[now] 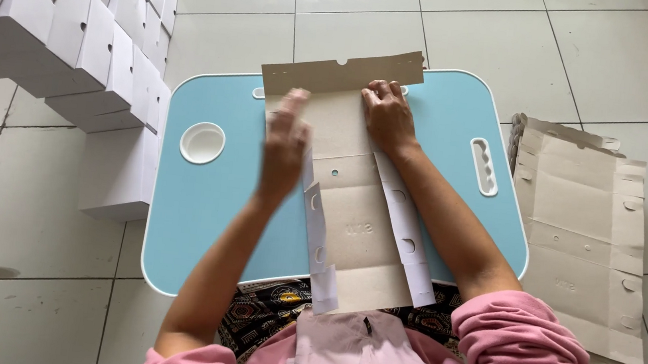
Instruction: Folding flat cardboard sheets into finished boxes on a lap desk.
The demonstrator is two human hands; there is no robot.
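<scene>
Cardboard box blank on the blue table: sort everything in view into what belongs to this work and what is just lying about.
In the work:
- flat cardboard box blank, side flaps raised
- left hand and right hand on it
- stack of unfolded blanks
- finished white boxes
- blue lap table, the work surface

Lying about:
- the table's cup recess and slot, unused
- tiled floor

Matt grey cardboard box blank (354, 201) under my palms, smooth light-blue plastic lap table (200, 217) beneath, glossy floor tiles (358, 9) around.
</scene>
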